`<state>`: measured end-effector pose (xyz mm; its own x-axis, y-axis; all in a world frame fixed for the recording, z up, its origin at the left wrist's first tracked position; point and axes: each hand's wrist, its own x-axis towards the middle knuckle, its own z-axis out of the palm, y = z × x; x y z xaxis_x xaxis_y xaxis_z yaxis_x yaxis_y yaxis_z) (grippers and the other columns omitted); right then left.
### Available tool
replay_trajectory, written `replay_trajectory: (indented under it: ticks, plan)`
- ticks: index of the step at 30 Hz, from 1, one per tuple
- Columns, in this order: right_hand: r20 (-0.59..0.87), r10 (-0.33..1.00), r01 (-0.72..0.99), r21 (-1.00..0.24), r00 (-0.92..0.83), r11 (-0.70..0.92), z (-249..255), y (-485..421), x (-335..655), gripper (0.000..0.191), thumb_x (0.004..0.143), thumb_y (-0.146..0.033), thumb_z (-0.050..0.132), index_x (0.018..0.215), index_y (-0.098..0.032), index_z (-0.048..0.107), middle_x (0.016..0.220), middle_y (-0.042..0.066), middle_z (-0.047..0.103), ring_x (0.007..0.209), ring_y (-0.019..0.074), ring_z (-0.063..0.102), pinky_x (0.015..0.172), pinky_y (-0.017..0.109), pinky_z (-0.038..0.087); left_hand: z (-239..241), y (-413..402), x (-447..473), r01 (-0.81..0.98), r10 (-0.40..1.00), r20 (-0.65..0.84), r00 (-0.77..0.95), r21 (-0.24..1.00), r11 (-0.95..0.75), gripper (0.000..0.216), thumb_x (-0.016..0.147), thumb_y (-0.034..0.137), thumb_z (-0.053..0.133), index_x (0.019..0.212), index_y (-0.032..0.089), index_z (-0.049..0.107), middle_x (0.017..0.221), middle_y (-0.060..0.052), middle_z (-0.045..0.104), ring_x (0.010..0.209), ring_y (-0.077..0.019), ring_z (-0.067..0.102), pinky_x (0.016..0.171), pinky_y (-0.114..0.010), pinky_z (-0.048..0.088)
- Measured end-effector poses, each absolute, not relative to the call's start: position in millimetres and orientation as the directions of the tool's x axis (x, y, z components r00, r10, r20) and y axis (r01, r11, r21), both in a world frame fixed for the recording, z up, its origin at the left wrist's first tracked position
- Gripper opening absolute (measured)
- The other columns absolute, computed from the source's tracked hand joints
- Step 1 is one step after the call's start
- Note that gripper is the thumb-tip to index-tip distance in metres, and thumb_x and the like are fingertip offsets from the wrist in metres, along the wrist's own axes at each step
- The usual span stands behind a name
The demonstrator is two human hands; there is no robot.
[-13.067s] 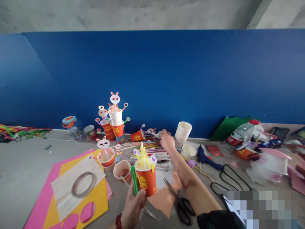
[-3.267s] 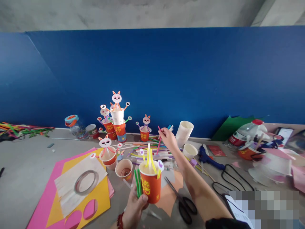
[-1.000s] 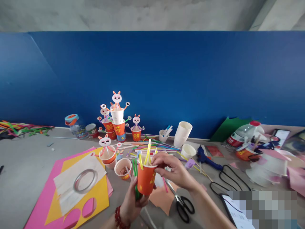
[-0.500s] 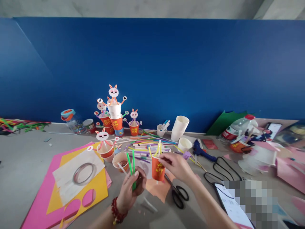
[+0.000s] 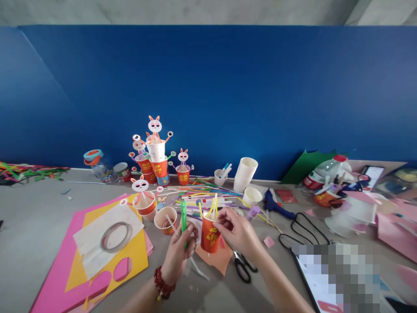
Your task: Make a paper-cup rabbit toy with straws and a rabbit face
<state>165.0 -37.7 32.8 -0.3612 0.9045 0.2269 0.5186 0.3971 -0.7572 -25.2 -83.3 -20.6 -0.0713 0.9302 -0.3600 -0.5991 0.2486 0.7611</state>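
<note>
As the left hand (image 5: pixel 178 250) is gripping green sticks (image 5: pixel 184 216), the right hand (image 5: pixel 236 233) is pinching the rim of the orange cup (image 5: pixel 209 236), apparently lifted over the peach paper (image 5: pixel 213 263). The step seems to be steadying the cup; the next move is probably calling for a gentle pinch, sparing its yellow sticks (image 5: pixel 215 205).
</note>
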Motion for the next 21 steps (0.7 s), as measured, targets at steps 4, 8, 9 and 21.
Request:
replay_trajectory:
  ticks: [4, 8, 9, 21]
  plan:
    - [0.224, 0.908, 0.474, -0.794, -0.356, 0.381, 35.3, -47.9, 161.3, 0.008, 0.090, -0.025, 0.057, 0.085, -0.023, 0.051, 0.071, -0.003, 0.063, 0.059, 0.0127, 0.058, 0.055, 0.022, 0.042, -19.6, -85.1, -22.0, -0.572, 0.948, -0.315, 0.031, 0.773, 0.276, 0.048, 0.068, 0.049, 0.081, 0.099, 0.018, 0.062, 0.050, 0.012, 0.029, 0.042, -0.0022, 0.020, 0.042, -0.015, 0.017]
    - [0.207, 0.911, 0.473, -0.801, -0.356, 0.367, 42.7, -58.0, 160.2, 0.011, 0.091, -0.026, 0.056, 0.081, -0.023, 0.051, 0.068, -0.004, 0.062, 0.056, 0.0123, 0.056, 0.054, 0.022, 0.040, -13.9, -86.5, -23.0, -0.555, 0.958, -0.284, 0.034, 0.792, 0.254, 0.049, 0.071, 0.048, 0.079, 0.106, 0.017, 0.063, 0.048, 0.013, 0.021, 0.042, -0.0027, 0.016, 0.043, -0.016, 0.014]
    - [0.196, 0.915, 0.480, -0.802, -0.353, 0.357, 44.6, -60.2, 161.4, 0.011, 0.091, -0.027, 0.056, 0.082, -0.023, 0.052, 0.069, -0.004, 0.063, 0.058, 0.0127, 0.057, 0.054, 0.022, 0.041, -11.0, -86.2, -25.4, -0.571, 0.967, -0.254, 0.015, 0.792, 0.217, 0.044, 0.075, 0.046, 0.077, 0.104, 0.016, 0.064, 0.049, 0.012, 0.025, 0.042, -0.0025, 0.017, 0.042, -0.016, 0.014]
    - [0.007, 0.942, 0.708, -0.658, -0.334, 0.256, 26.7, -94.4, 192.2, 0.011, 0.088, -0.027, 0.057, 0.077, -0.024, 0.057, 0.066, -0.002, 0.069, 0.056, 0.0166, 0.061, 0.050, 0.023, 0.036, 42.5, -100.5, -88.3, -0.702, 0.999, -0.048, -0.010, 0.711, 0.027, 0.021, 0.096, 0.030, 0.050, 0.081, 0.018, 0.058, 0.070, 0.004, 0.056, 0.036, 0.0004, 0.019, 0.037, -0.016, 0.022]
